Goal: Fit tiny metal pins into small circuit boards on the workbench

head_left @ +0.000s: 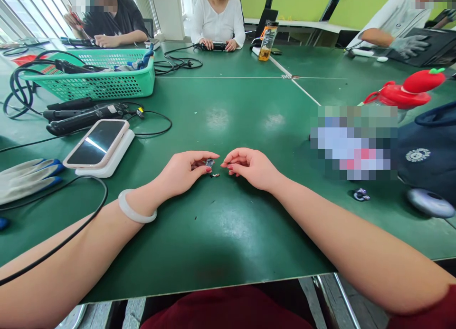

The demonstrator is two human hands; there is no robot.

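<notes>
Low over the green table [221,243], my left hand [185,171] pinches a small dark-and-silver piece [210,162] that looks like a tiny circuit board. Just below those fingertips lies a tiny reddish-and-white bit [215,175] on the tabletop. My right hand [247,166] is a short gap to the right, its fingers curled and thumb drawn in toward them. Whatever may be between its fingertips is too small or hidden to make out. A white bangle circles my left wrist.
At left are a phone [98,143] on a white box, gloves [28,179], black corded tools [85,115] and a green basket [96,84]. A dark bag [427,148] and a small shiny object [361,194] lie right. Several people sit across, near a bottle [267,43].
</notes>
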